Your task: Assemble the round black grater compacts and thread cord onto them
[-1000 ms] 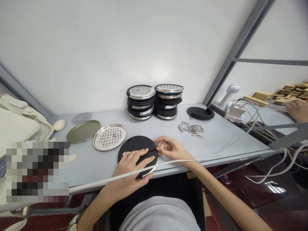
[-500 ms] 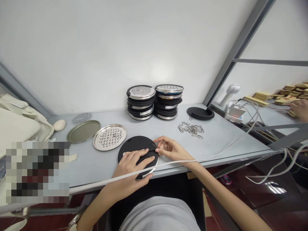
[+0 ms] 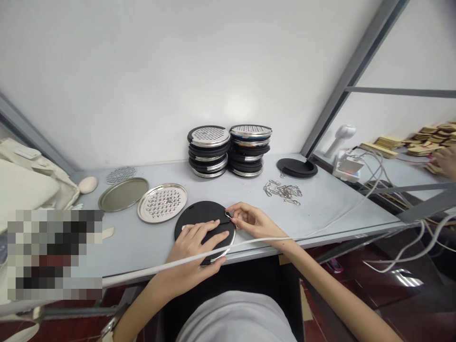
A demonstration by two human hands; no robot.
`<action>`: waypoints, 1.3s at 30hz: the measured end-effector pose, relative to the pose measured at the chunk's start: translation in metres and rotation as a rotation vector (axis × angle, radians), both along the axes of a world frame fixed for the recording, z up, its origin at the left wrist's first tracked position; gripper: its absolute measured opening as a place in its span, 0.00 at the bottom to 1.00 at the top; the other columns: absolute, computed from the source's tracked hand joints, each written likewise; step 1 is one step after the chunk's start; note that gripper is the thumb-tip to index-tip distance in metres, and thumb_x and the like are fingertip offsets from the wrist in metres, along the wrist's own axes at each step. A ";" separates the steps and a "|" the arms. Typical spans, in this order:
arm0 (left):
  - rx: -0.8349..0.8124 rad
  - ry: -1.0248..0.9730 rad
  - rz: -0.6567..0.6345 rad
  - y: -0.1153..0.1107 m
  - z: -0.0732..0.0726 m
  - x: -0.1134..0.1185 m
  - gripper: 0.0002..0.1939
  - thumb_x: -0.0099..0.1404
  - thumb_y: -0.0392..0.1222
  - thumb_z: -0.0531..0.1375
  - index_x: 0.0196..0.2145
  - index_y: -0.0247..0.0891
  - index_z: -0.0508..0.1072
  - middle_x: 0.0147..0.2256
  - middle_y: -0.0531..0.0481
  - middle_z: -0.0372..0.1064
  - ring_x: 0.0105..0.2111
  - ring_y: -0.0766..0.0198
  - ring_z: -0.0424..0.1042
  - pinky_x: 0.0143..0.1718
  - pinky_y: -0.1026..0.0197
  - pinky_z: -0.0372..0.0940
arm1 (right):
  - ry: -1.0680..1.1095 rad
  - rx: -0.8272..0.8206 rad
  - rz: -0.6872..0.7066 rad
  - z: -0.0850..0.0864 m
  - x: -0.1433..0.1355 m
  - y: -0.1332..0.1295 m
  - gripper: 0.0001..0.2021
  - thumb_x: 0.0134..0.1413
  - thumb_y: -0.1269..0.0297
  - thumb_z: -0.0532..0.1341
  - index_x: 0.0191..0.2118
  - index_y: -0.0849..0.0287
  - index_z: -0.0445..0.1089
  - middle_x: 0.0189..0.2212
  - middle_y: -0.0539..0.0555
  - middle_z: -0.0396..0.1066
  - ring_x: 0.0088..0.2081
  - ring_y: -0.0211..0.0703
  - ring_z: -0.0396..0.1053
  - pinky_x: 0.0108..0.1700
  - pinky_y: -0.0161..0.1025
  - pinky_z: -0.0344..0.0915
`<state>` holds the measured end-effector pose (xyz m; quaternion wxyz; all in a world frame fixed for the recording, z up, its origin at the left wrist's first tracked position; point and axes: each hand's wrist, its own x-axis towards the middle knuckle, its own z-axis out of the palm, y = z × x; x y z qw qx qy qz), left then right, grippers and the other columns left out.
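Head view, beside me: one black disc (image 3: 204, 213) lies at the bench's (image 3: 327, 204) near edge. The left hand (image 3: 191, 243) rests on it, fingers spread; the right hand (image 3: 254, 221) pinches one metal clip (image 3: 228, 215) at its rim. One white cable (image 3: 256, 240) crosses in front. Around: two grater stacks (image 3: 208, 154), one loose grater (image 3: 163, 203), one olive plate (image 3: 123, 194), one black holder (image 3: 295, 167), one clip heap (image 3: 284, 190).

- a pale grey top (image 3: 237, 316), plain and smooth over the rounded front of the body; its fabric is matte;
- a left hand (image 3: 192, 244), bare, with slim fingers; the left forearm (image 3: 149, 301) is bare and slender too;
- a right hand (image 3: 252, 221), likewise bare; the right forearm (image 3: 331, 285) is long, slim and uncovered down to the picture's edge;
- a small shiny item (image 3: 111, 325) beside the left forearm; whether it is worn cannot be told.
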<state>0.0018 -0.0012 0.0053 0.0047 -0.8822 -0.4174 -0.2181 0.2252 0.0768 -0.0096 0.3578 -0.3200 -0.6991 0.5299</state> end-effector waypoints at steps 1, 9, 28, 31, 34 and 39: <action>-0.002 0.001 -0.001 0.000 0.000 0.000 0.22 0.64 0.43 0.57 0.56 0.46 0.65 0.57 0.46 0.60 0.55 0.54 0.60 0.52 0.50 0.58 | 0.000 0.001 0.002 0.000 0.000 0.000 0.16 0.57 0.56 0.60 0.48 0.57 0.67 0.28 0.48 0.63 0.30 0.36 0.61 0.34 0.34 0.61; 0.000 -0.005 -0.005 0.001 0.000 0.001 0.22 0.64 0.43 0.58 0.56 0.46 0.65 0.57 0.46 0.60 0.55 0.54 0.60 0.52 0.50 0.58 | -0.002 -0.001 -0.012 -0.001 0.001 0.000 0.18 0.58 0.56 0.59 0.52 0.55 0.61 0.29 0.48 0.63 0.30 0.36 0.64 0.36 0.35 0.64; -0.016 0.008 0.003 0.001 -0.002 0.000 0.22 0.65 0.44 0.57 0.57 0.48 0.64 0.57 0.47 0.59 0.55 0.54 0.59 0.52 0.50 0.56 | -0.009 0.004 -0.001 -0.002 0.001 0.001 0.16 0.59 0.54 0.58 0.49 0.57 0.66 0.28 0.48 0.62 0.29 0.34 0.59 0.32 0.33 0.58; -0.012 0.005 0.003 0.001 -0.001 0.000 0.22 0.64 0.44 0.57 0.56 0.47 0.65 0.57 0.47 0.60 0.55 0.54 0.60 0.52 0.50 0.57 | -0.019 0.005 0.002 0.000 0.001 0.000 0.16 0.59 0.55 0.58 0.50 0.57 0.66 0.29 0.48 0.63 0.29 0.35 0.59 0.32 0.33 0.57; -0.002 -0.001 0.000 0.000 -0.001 0.000 0.22 0.64 0.43 0.58 0.56 0.47 0.65 0.57 0.46 0.60 0.55 0.54 0.60 0.52 0.50 0.57 | -0.044 0.007 -0.006 0.002 0.001 0.000 0.16 0.60 0.55 0.57 0.50 0.57 0.67 0.29 0.49 0.64 0.30 0.35 0.60 0.33 0.34 0.57; -0.009 0.001 -0.001 0.001 -0.001 0.000 0.23 0.64 0.43 0.58 0.57 0.47 0.64 0.57 0.47 0.60 0.55 0.55 0.60 0.52 0.50 0.57 | -0.053 -0.002 -0.026 0.003 0.001 0.000 0.16 0.59 0.55 0.58 0.48 0.59 0.68 0.28 0.49 0.64 0.30 0.35 0.60 0.32 0.34 0.57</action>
